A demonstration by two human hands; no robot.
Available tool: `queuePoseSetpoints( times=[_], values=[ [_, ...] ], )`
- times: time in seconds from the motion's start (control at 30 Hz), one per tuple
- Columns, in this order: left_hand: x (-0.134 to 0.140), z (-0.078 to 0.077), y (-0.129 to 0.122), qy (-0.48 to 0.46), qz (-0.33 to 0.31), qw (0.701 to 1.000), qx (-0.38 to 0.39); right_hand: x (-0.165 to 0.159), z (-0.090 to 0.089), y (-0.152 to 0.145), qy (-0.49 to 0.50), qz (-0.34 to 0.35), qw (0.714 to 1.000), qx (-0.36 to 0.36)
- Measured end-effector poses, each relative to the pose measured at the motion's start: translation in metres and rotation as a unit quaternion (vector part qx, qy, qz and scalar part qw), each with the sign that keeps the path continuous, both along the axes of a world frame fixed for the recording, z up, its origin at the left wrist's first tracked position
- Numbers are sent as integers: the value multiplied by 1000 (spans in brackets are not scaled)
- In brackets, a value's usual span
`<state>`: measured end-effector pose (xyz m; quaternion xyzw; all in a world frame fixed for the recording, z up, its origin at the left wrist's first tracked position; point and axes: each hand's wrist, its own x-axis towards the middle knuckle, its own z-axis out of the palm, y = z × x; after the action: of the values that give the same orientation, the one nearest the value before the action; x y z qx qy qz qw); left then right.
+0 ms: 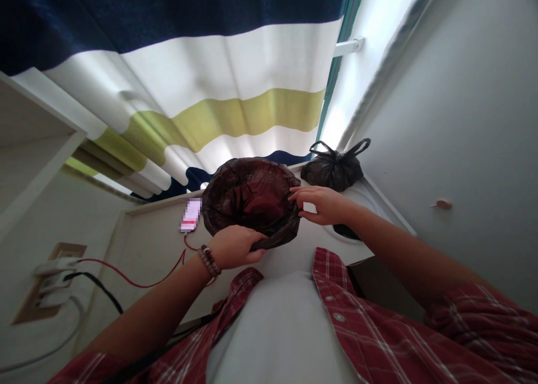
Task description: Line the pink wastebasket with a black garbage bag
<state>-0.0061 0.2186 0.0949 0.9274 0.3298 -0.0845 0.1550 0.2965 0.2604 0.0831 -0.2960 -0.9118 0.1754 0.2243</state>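
Note:
In front of me a dark, thin plastic bag [235, 199] lines a round reddish bin, its edge folded out over the rim. My left hand [235, 246] is closed on the bag's near edge, thumb below and fingers on top. At the right side of the rim, my right hand [317, 204] pinches the bag's edge between thumb and fingers. The reddish inside of the bin shows dimly through the plastic. Behind my right hand sits a knotted black plastic bag [334, 168] with two handle loops standing up.
A phone [190, 214] on a red charging cable [134, 285] lies left on the white tabletop [147, 232]. Plugs fill a wall socket [50, 283] at far left. A striped curtain [235, 64] hangs behind. A white wall [462, 120] bounds the right, with a small hook [442, 204].

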Motion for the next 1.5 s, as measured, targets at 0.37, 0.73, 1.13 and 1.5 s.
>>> queuePoseSetpoints(
  times=[0.37,0.73,1.13,1.5],
  values=[
    [-7,-1,0,1,-8,1000,7,-2,0,17,-78,54,995,35],
    [-21,2,-11,-11,0,1000,16,-18,16,11,-62,60,996,22],
    [-34,4,-11,-51,-3,999,19,-48,23,-7,-25,38,996,74],
    [-36,3,-9,-29,-6,1000,8,-50,-11,-4,-75,78,992,65]
  ],
)
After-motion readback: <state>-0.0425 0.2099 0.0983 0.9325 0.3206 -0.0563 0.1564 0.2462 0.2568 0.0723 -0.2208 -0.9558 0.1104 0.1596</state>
